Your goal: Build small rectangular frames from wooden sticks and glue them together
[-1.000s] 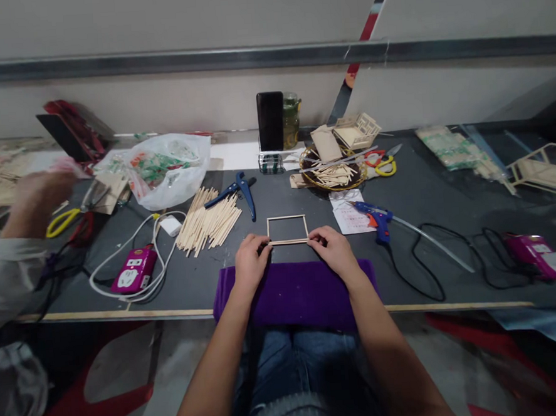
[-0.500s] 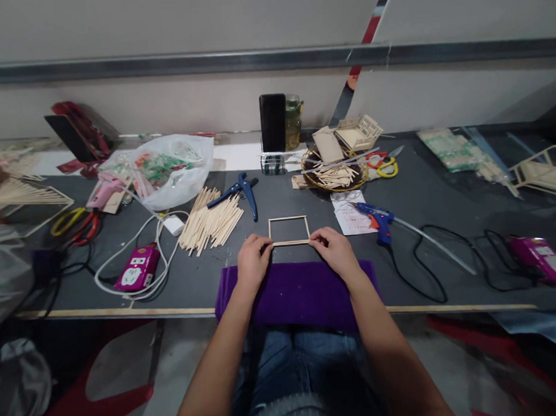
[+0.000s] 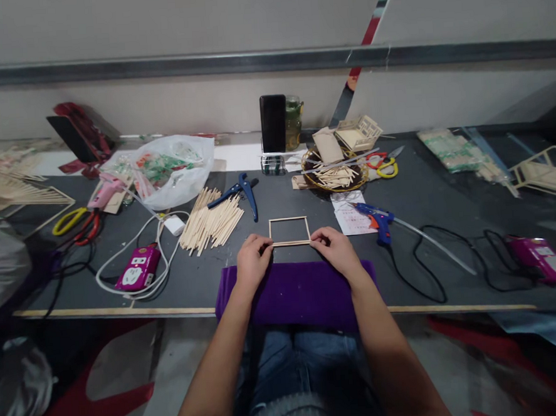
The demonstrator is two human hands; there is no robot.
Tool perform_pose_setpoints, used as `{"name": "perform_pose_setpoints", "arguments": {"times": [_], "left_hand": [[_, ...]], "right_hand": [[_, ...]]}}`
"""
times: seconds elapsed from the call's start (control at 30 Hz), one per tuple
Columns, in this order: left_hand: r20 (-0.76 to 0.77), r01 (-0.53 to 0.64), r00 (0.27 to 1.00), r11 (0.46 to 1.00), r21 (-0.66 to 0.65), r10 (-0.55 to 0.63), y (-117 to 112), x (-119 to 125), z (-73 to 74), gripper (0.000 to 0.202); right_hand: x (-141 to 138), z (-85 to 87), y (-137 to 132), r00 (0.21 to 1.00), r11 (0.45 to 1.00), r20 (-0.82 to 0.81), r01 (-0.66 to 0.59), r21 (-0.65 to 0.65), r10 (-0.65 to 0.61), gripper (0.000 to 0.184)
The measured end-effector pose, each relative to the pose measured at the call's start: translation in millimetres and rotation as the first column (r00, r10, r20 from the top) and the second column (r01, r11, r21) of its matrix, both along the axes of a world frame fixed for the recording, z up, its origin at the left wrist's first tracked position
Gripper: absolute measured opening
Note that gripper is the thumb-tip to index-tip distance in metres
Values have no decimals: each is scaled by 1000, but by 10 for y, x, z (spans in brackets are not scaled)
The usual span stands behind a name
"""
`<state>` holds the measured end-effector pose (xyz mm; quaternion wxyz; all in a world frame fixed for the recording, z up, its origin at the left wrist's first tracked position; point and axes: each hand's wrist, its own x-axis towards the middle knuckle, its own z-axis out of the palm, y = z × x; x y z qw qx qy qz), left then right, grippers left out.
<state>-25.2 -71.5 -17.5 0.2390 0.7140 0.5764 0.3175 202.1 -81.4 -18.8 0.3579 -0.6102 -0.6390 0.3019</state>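
A small rectangular frame of thin wooden sticks (image 3: 290,243) lies on the dark table just beyond a folded purple towel (image 3: 296,288). My left hand (image 3: 254,259) pinches its near left corner between thumb and fingers. At the near right corner, my right hand (image 3: 333,250) does the same. The near side looks doubled, like two sticks lying side by side. To the left is a loose pile of wooden sticks (image 3: 208,225), with a blue-handled cutter (image 3: 245,194) resting at its upper edge. A blue hot glue gun (image 3: 376,217) lies right of my right hand, its nozzle over a printed paper (image 3: 347,215).
A basket of short sticks (image 3: 335,170), scissors (image 3: 387,165) and a phone on a stand (image 3: 273,123) stand at the back. Left are a plastic bag (image 3: 176,167), a purple power strip (image 3: 138,268) and white cable. A co-worker's grey sleeve (image 3: 1,262) shows far left.
My hands and the stick frame stay almost in place. At far left, the co-worker's hand has gone out of view and the grey sleeve has shifted.
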Motion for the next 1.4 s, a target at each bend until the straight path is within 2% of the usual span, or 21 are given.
{"name": "perform_pose_setpoints", "arguments": {"times": [0.1,0.2,0.33,0.4,0.53,0.67,0.9,1.03,1.2,1.4], "left_hand": [[60,-24,998,999,29,23,16,-74,-1,21],[37,-144,989,986,82,141,64,-285,33,19],[-208,-313,918,939,144,337,151,-640,125,16],[-322,-337,869,926,171,375,188,-751,159,16],[-449,-277,831,944,177,328,240,-798,145,11],[-474,-228,831,955,188,292,268,-769,93,12],[-535,-263,800,960,95,273,274,-742,154,22],[-576,-264,772,960,95,269,273,-704,193,24],[-598,-216,767,971,100,232,280,-641,248,21],[-621,-178,764,982,59,176,316,-659,229,18]], "right_hand": [[30,-20,8,999,1000,-42,12,-4,-13,13],[42,-36,15,995,998,-71,69,-8,-69,15],[30,-31,15,986,991,-107,133,14,-131,17],[15,-17,7,985,989,-102,142,47,-137,18],[-38,-6,-14,998,991,-46,40,127,-34,21],[-83,-58,-13,998,991,47,-47,127,41,20],[-70,-121,16,993,990,94,-76,119,65,18],[-68,-117,18,993,991,94,-77,112,66,18],[-71,-88,10,999,990,24,-40,139,37,19],[-38,-35,17,984,967,-134,145,207,-119,22]]}}
